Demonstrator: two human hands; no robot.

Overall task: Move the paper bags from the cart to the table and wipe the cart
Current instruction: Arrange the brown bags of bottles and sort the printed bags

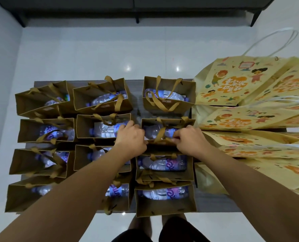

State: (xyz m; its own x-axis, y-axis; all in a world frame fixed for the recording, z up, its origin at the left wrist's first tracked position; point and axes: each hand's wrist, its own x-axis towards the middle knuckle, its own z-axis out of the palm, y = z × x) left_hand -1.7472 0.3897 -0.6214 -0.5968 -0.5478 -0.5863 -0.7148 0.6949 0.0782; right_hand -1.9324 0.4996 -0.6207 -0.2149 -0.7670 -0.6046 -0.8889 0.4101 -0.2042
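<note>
Several brown paper bags with ribbon handles stand in three columns on a dark table (138, 102), each holding a plastic water bottle. Both my hands are at one brown bag (168, 124) in the right column, second from the far end. My left hand (131, 137) grips its left edge, fingers curled over the rim. My right hand (188, 137) pinches the near rim beside the bag's ribbon handle (160, 135). The cart is not in view.
Several yellow printed paper bags (232, 81) with white cord handles lie fanned out on the right. A dark sofa base (136, 7) stands at the far wall across a glossy white tiled floor (92, 55). My legs show below the table's near edge.
</note>
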